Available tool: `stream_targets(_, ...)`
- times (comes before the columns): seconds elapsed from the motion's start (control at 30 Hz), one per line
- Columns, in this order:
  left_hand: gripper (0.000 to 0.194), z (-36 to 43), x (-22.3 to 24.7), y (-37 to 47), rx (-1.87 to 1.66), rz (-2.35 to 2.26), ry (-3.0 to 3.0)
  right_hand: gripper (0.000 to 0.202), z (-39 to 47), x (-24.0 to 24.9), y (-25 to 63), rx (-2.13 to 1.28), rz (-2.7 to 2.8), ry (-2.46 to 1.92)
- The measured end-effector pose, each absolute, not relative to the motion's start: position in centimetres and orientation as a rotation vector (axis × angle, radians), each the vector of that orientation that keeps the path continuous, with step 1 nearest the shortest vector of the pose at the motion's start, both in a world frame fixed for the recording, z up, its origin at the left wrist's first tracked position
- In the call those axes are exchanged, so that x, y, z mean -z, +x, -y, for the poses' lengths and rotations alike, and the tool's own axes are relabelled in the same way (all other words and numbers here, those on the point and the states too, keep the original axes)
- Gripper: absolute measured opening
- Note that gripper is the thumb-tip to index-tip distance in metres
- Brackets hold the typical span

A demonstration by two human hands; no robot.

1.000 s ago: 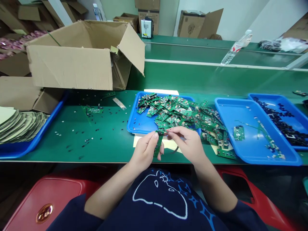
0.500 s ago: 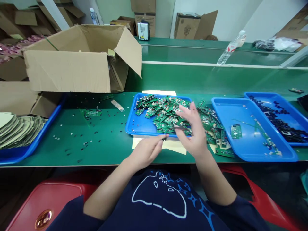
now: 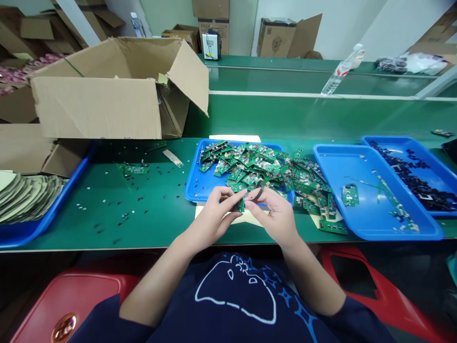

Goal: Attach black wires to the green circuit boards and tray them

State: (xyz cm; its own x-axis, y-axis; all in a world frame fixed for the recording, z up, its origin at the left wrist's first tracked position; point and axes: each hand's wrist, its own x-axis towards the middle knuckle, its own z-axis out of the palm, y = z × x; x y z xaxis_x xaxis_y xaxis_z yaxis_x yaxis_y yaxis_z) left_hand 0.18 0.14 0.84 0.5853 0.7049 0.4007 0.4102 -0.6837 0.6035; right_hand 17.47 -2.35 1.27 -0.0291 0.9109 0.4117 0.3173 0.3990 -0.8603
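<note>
My left hand (image 3: 214, 219) is closed around a small green circuit board (image 3: 240, 205), whose right end shows past my fingertips. Close by on its right, my right hand (image 3: 276, 214) pinches a thin dark tool (image 3: 260, 189) that looks like tweezers. Its tip is hidden near the board. Both hands are over the front edge of a blue tray (image 3: 194, 188). In that tray lies a heap of green circuit boards (image 3: 250, 164), which spills over the right rim onto the green table (image 3: 150, 224).
A second blue tray (image 3: 371, 214) on the right holds a board and small scraps. Behind it, another blue tray (image 3: 442, 171) contains small black parts. A large open carton (image 3: 100, 107) stands back left, above a stack of pale sheets (image 3: 32, 197). A bottle (image 3: 335, 78) leans at the back.
My right hand has come down and left from above the heap, its spread fingers closing around the dark tool. The board in my left hand now shows its green face.
</note>
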Motion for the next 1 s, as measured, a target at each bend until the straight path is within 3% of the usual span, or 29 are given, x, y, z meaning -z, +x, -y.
stream_targets(0.2,0.040,-0.4,-0.8,0.2,-1.035,-0.980,2.338,0.011,2.2,-0.8,17.5,-0.508,1.695,-0.893)
stream_targets(0.33,0.039,-0.9,-1.1,-0.3,-1.267,-1.056,2.380,0.027,2.1,0.1,18.2,-0.874,1.721,-0.898)
stream_targets(0.53,0.044,-1.2,-1.4,-0.3,-1.384,-0.925,2.614,0.039,1.5,-0.6,18.1,-1.615,1.225,-0.925)
stream_targets(0.83,0.048,-0.7,-0.8,0.1,-1.448,-0.954,2.530,0.035,2.0,-1.3,16.3,-1.918,0.924,-0.790)
stream_targets(1.0,0.032,-0.7,-1.1,0.0,-1.397,-0.861,2.418,0.034,1.4,-0.2,16.9,-2.154,0.805,-0.749)
